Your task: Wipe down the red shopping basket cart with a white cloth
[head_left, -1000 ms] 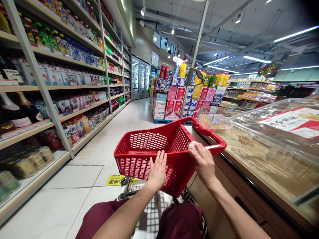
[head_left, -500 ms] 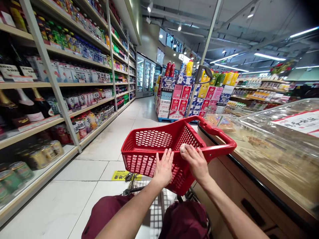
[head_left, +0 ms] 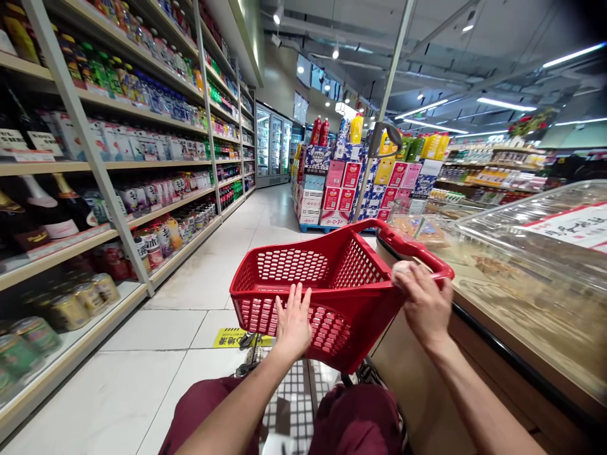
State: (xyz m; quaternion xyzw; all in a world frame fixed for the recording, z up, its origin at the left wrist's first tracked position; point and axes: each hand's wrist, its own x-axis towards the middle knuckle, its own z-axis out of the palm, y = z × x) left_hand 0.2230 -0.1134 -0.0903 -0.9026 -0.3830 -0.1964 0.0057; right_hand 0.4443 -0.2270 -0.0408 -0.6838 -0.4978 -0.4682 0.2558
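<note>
Basket (head_left: 377, 309), red, mid-frame, with both hands at it.
The left hand (head_left: 293, 325), fingers slightly spread, lies against its near wall, below the rim; the right hand (head_left: 425, 303) pinches a pale wad (head_left: 402, 273) in bunched fingers near the handle (head_left: 423, 249), right of centre. At the right edge, a clear bin (head_left: 545, 249) holds something tan, too blurred to name. Beyond, cartons (head_left: 341, 201) carry bottles (head_left: 356, 129); at far left, shelves (head_left: 156, 164) hold cans (head_left: 71, 311).

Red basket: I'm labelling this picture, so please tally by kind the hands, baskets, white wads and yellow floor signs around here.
Left hand and right hand: 2
Red basket: 1
White wad: 1
Yellow floor sign: 1
Total: 5
</note>
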